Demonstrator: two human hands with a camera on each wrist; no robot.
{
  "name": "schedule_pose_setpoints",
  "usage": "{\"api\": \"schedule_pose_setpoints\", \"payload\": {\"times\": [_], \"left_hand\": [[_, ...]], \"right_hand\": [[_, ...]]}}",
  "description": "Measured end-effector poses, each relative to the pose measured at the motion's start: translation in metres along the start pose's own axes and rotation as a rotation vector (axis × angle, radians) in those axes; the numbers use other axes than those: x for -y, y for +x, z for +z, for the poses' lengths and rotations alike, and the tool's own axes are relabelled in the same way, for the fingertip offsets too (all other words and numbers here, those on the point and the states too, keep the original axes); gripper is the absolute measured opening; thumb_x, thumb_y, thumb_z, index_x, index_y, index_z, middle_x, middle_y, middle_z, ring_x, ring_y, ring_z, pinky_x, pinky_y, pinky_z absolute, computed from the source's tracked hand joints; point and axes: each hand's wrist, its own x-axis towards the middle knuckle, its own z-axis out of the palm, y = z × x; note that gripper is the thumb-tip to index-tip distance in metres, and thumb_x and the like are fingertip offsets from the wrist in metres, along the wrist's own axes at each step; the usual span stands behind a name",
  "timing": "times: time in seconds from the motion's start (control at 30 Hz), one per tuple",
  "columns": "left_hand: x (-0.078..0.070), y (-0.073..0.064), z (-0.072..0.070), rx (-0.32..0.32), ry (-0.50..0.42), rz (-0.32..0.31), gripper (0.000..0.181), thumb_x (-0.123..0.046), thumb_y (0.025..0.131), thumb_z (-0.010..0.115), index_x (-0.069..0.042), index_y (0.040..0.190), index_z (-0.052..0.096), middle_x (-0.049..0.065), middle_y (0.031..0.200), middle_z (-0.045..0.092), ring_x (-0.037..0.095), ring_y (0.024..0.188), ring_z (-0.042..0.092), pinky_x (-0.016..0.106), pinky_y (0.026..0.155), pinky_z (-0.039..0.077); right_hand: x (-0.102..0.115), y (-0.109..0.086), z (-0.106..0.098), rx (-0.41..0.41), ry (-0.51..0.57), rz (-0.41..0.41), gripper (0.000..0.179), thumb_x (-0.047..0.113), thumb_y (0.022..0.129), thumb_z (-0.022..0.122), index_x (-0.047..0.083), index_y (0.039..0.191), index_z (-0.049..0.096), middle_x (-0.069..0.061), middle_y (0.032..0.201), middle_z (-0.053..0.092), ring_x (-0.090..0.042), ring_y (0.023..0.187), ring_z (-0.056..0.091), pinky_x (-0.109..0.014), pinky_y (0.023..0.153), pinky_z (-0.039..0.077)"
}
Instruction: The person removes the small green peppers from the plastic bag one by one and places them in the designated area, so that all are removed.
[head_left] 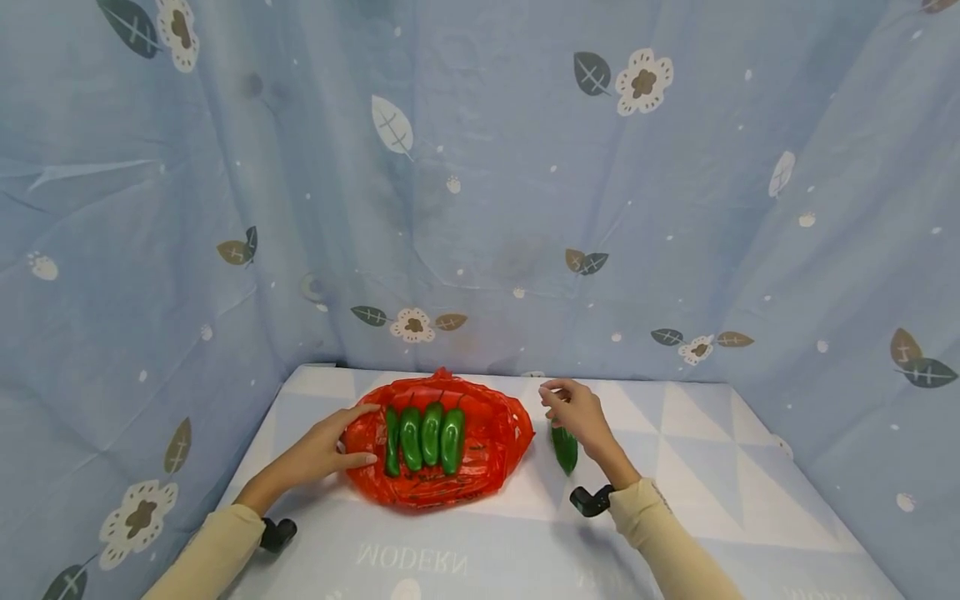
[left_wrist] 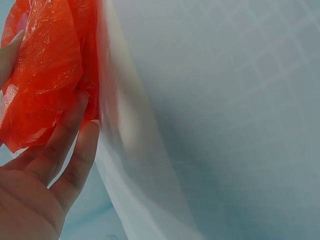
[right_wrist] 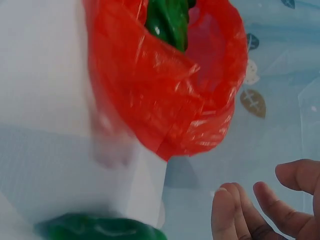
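Note:
A red plastic bag [head_left: 487,479], its mouth spread wide, rests on the table with several long green peppers [head_left: 431,435] side by side in it. My left hand [head_left: 318,450] holds the bag's left side; the thumb reaches over the rim. In the left wrist view, two fingers [left_wrist: 82,155] lie against the red plastic [left_wrist: 50,65] from outside. Right of the bag, another green pepper [head_left: 565,452] lies on the table, its stem end hidden behind my right hand [head_left: 581,412]. That hand is raised over it, loosely bent and holding nothing.
The table [head_left: 675,492] has a pale cover with triangles and lettering. Blue patterned curtains [head_left: 510,208] hang behind it and along both sides. Black wrist cameras hang under both forearms, the right one [head_left: 592,501] near the loose pepper.

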Motion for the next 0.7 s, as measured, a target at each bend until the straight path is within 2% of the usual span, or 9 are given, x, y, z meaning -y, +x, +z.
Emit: {"api": "schedule_pose_setpoints", "payload": {"times": [0.2, 0.4, 0.7], "left_hand": [[0.001, 0.000, 0.000, -0.003, 0.008, -0.001, 0.080, -0.038, 0.077, 0.079, -0.022, 0.144, 0.039, 0.013, 0.138, 0.046, 0.031, 0.119, 0.048, 0.044, 0.087, 0.052], [0.002, -0.001, 0.002, -0.004, 0.012, 0.008, 0.080, -0.039, 0.077, 0.078, -0.021, 0.144, 0.039, 0.013, 0.139, 0.046, 0.031, 0.121, 0.048, 0.046, 0.089, 0.050], [0.002, 0.001, 0.002, -0.007, -0.012, 0.008, 0.080, -0.040, 0.077, 0.078, -0.022, 0.145, 0.038, 0.013, 0.142, 0.044, 0.034, 0.125, 0.045, 0.050, 0.093, 0.048]], "right_hand": [[0.013, -0.004, 0.013, 0.095, 0.026, -0.065, 0.027, 0.034, 0.092, 0.063, 0.013, 0.110, 0.066, -0.012, 0.095, 0.067, -0.033, 0.083, 0.065, -0.043, 0.071, 0.058], [0.020, -0.009, 0.025, 0.167, -0.020, -0.104, 0.029, 0.038, 0.092, 0.063, 0.015, 0.111, 0.066, -0.011, 0.099, 0.069, -0.028, 0.083, 0.065, -0.045, 0.076, 0.056], [0.024, -0.006, 0.034, 0.232, -0.023, -0.112, 0.030, 0.045, 0.088, 0.064, 0.023, 0.109, 0.065, -0.010, 0.104, 0.067, -0.026, 0.085, 0.065, -0.041, 0.076, 0.057]]}}
